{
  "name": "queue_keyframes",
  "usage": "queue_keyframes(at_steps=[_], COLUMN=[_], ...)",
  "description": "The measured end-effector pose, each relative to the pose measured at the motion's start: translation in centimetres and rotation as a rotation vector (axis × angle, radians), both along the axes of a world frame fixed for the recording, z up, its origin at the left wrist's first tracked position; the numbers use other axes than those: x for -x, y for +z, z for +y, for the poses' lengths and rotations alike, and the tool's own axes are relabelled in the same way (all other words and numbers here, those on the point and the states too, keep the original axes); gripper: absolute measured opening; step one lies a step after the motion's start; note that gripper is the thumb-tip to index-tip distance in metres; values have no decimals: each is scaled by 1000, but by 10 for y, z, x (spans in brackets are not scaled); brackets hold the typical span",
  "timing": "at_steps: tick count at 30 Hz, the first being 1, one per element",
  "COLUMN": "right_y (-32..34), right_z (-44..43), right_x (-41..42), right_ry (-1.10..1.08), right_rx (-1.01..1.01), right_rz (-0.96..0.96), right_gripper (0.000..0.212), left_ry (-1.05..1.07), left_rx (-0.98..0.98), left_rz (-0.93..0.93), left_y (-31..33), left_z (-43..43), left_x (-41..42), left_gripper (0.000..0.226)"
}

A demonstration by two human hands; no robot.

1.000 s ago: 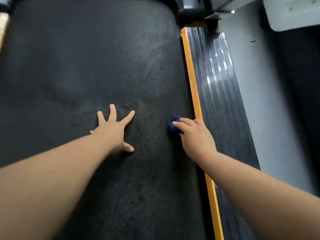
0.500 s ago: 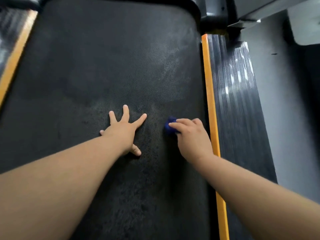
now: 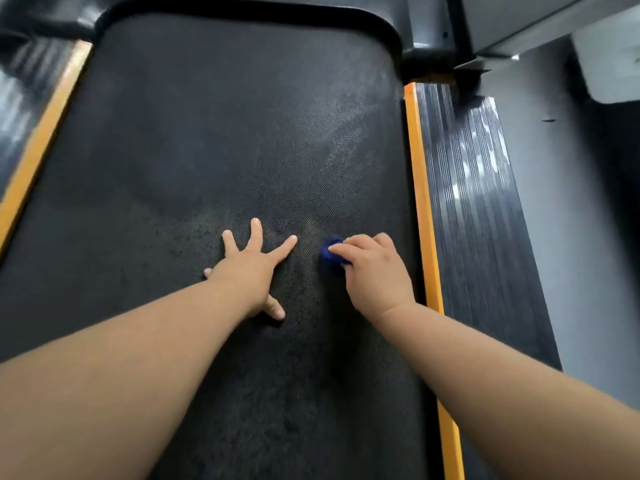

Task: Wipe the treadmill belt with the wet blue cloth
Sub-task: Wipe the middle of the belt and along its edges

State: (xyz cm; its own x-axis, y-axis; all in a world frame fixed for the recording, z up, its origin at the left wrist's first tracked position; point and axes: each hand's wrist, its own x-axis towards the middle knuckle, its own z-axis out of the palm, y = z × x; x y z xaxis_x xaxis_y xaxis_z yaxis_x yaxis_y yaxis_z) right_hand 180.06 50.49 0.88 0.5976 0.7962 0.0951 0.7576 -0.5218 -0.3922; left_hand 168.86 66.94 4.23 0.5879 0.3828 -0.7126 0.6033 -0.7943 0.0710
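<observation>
Blue cloth (image 3: 330,256), bunched under the curled fingers of the right hand (image 3: 375,271), presses the treadmill belt (image 3: 225,133) near its right edge, the left hand (image 3: 249,268) splayed flat beside it; only nearby patches look damp, so much seems left.

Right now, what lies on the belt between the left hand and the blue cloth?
Nothing: in the head view only a bare strip of the treadmill belt separates the left hand from the blue cloth, which the right hand grips.

The floor (image 3: 571,258) on the right is smooth and grey. A pale box (image 3: 613,60) shows in the top right corner, with dark shadow under it.
</observation>
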Motion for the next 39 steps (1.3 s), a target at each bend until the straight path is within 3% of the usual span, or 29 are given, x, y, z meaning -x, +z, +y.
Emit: queue_keyframes(at_steps=[4, 8, 11, 15, 17, 22, 24, 29, 35, 39], right_y=[7, 11, 3, 0, 1, 4, 2, -8, 17, 10], right_z=[40, 58, 29, 18, 41, 93, 89, 67, 138, 93], right_x=[-42, -29, 16, 16, -10, -22, 8, 42, -21, 45], right_ry=[-71, -246, -88, 57, 43, -289, -243, 164, -189, 25], right_rx=[75, 61, 8, 28, 58, 83, 50, 51, 159, 40], right_rz=[-35, 54, -11, -31, -76, -25, -13, -2, 41, 80], right_gripper=[36, 34, 28, 27, 31, 30, 26, 25, 32, 29], left_ry=[58, 283, 370, 348, 298, 277, 283, 292, 282, 286], left_rx=[-5, -23, -158, -107, -123, -139, -135, -123, -129, -111], left_rz=[-149, -295, -209, -58, -26, 17, 14, 1, -12, -9], left_y=[-4, -4, 0, 3, 0, -5, -6, -5, -10, -9], left_z=[-3, -5, 19, 37, 36, 36, 37, 36, 38, 38], left_x=[14, 59, 84, 83, 79, 73, 73, 75, 74, 73], left_gripper=[124, 116, 121, 124, 124, 124, 124, 125, 124, 124])
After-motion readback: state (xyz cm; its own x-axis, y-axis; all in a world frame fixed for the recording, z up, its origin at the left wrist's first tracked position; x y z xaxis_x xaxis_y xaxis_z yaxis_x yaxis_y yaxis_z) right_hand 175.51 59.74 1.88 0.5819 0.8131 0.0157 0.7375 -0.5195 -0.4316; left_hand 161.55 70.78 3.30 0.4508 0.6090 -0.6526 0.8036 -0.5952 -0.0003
